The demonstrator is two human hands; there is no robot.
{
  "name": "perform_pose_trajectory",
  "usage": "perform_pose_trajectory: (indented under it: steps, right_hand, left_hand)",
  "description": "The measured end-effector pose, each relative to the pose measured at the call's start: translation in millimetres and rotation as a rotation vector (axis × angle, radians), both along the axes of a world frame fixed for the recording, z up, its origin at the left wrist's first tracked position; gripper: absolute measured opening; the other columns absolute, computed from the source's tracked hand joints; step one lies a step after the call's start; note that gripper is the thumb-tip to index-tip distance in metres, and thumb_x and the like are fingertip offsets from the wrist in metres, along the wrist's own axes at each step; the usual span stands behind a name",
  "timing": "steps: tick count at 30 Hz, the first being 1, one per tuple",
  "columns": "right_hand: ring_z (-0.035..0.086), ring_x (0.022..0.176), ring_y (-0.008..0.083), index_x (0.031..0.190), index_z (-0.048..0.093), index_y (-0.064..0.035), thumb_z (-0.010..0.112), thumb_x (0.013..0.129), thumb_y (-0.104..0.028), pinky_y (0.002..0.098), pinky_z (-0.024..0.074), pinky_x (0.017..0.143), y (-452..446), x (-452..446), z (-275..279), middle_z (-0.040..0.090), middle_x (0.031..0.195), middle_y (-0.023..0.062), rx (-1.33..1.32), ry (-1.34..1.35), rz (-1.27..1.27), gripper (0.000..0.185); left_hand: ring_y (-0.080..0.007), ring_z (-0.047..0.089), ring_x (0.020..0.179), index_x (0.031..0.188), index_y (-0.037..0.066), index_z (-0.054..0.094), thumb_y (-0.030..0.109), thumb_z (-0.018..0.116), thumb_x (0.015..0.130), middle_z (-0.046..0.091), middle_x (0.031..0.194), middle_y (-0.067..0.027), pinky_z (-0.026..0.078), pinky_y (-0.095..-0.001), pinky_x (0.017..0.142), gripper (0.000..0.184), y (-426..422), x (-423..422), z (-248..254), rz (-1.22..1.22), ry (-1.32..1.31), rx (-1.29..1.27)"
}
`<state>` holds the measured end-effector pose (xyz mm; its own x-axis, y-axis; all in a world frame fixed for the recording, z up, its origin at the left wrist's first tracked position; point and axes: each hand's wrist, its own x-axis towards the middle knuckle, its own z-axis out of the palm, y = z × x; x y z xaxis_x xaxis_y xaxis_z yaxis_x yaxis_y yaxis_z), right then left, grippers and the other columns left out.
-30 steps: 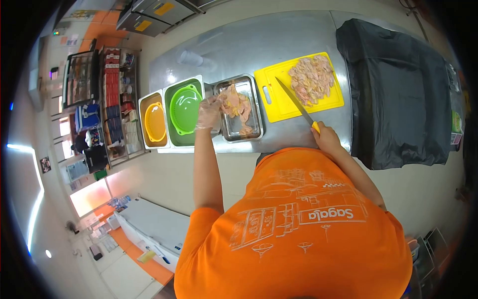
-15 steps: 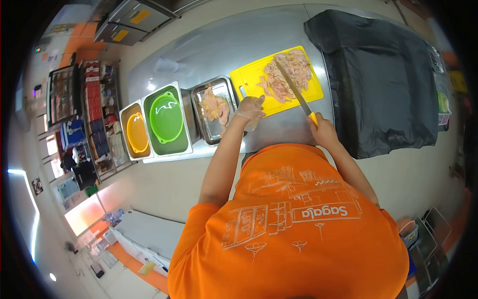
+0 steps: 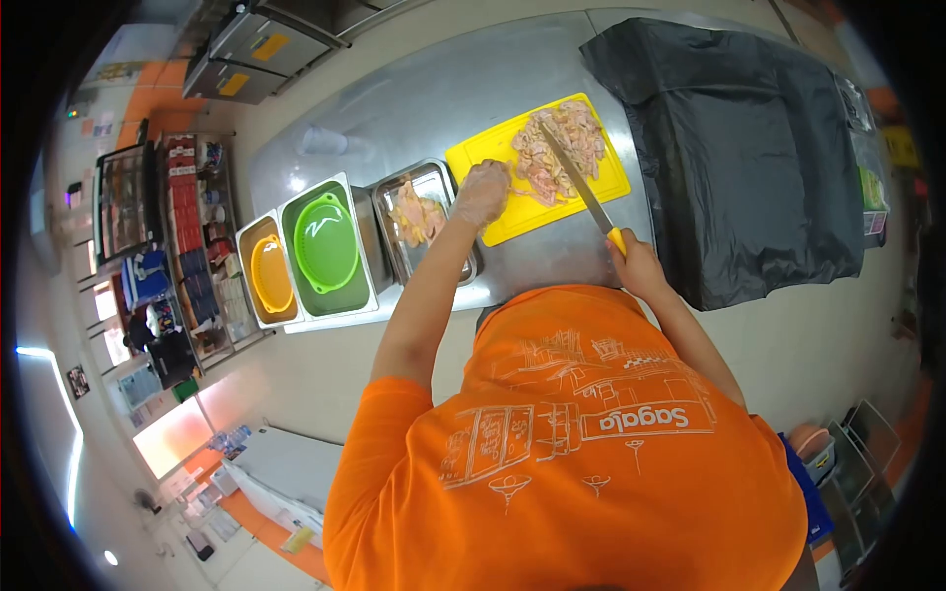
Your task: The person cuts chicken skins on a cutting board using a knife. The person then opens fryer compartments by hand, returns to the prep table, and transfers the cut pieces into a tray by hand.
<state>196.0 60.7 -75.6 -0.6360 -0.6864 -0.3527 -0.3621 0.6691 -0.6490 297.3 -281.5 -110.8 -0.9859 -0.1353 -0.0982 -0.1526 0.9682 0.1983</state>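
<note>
A yellow cutting board lies on the steel table, with a heap of cut raw meat, which looks like chicken, on its right half. My right hand is closed around the yellow handle of a long knife; its blade lies slantwise over the meat. My left hand, in a clear plastic glove, is over the board's left part, beside the heap. Its fingers bend down and are largely hidden behind the back of the hand. A steel tray with larger meat pieces stands left of it, partly behind my forearm.
Further left stand steel pans holding a green basket and an orange basket. Something covered in black plastic is at the table's right. A clear container lies toward the back. A shelf rack stands beyond the left end.
My left hand has moved up and left, from the board's near edge onto its left part. The knife stays over the meat in my right hand. The view has shifted slightly.
</note>
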Motion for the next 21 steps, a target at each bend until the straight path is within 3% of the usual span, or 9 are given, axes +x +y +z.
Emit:
perform_pose_trajectory:
  steps: [2,5,8,11,14,17,21]
  right_hand:
    - [0.066,0.08,0.0525,0.109,0.056,-0.0022,0.058,0.103,-0.032,0.0593,0.0513,0.071,0.3,1.2,0.2,0.068,0.084,0.031,-0.025,-0.006,-0.004,0.03]
    - [0.065,0.081,0.0529,0.109,0.055,-0.0026,0.058,0.103,-0.032,0.0595,0.0509,0.071,-3.1,1.9,4.1,0.068,0.084,0.0316,-0.056,-0.055,0.011,0.03]
    - [0.065,0.081,0.0527,0.109,0.055,-0.0024,0.059,0.103,-0.031,0.0595,0.0506,0.072,-11.2,3.6,4.7,0.068,0.084,0.0309,-0.092,-0.069,0.025,0.029]
    - [0.065,0.081,0.0524,0.11,0.055,-0.0025,0.058,0.103,-0.031,0.0593,0.0506,0.073,-18.5,4.8,3.5,0.068,0.084,0.0306,-0.067,-0.055,0.066,0.03]
    - [0.065,0.079,0.0522,0.108,0.055,-0.0009,0.057,0.104,-0.033,0.0573,0.0498,0.07,-22.1,8.6,4.6,0.067,0.081,0.0303,-0.076,-0.04,0.075,0.032]
    - [0.066,0.083,0.052,0.111,0.055,-0.0015,0.055,0.104,-0.033,0.0587,0.051,0.074,-25.9,12.4,6.5,0.067,0.086,0.0312,-0.017,-0.1,0.124,0.032]
    - [0.067,0.081,0.0507,0.109,0.053,0.0012,0.051,0.105,-0.034,0.06,0.0521,0.074,-34.3,26.4,0.2,0.068,0.085,0.0302,0.067,-0.071,0.231,0.035]
  left_hand:
    - [-0.0347,0.071,0.092,0.108,0.001,0.065,0.018,0.061,0.094,0.072,0.095,-0.0166,0.056,-0.0477,0.082,0.022,-0.7,2.3,10.3,-0.021,-0.1,0.055]
    - [-0.0321,0.074,0.086,0.107,-0.001,0.063,0.019,0.064,0.093,0.072,0.088,-0.0159,0.057,-0.0441,0.077,0.025,7.1,10.5,34.2,0.272,0.019,0.455]
    - [-0.0284,0.075,0.083,0.108,-0.003,0.062,0.016,0.062,0.095,0.073,0.09,-0.016,0.057,-0.0398,0.075,0.023,3.4,5.8,12.5,0.501,0.094,1.017]
    - [-0.025,0.075,0.082,0.11,-0.004,0.061,0.015,0.062,0.095,0.073,0.093,-0.0164,0.057,-0.036,0.077,0.024,11.3,5.6,17.5,0.624,0.147,1.257]
    - [-0.0266,0.075,0.086,0.113,-0.005,0.062,0.02,0.065,0.094,0.073,0.098,-0.0179,0.057,-0.0363,0.08,0.031,18.7,6.6,15.4,0.824,-0.083,1.137]
    - [-0.0293,0.074,0.093,0.116,-0.004,0.064,0.019,0.07,0.089,0.074,0.102,-0.02,0.057,-0.0366,0.082,0.037,20.9,33.6,-42.8,0.896,-0.104,0.825]
    - [-0.0346,0.073,0.096,0.116,-0.003,0.065,0.017,0.076,0.082,0.074,0.105,-0.0233,0.057,-0.0402,0.083,0.041,40.0,55.8,-45.0,0.853,0.062,0.588]
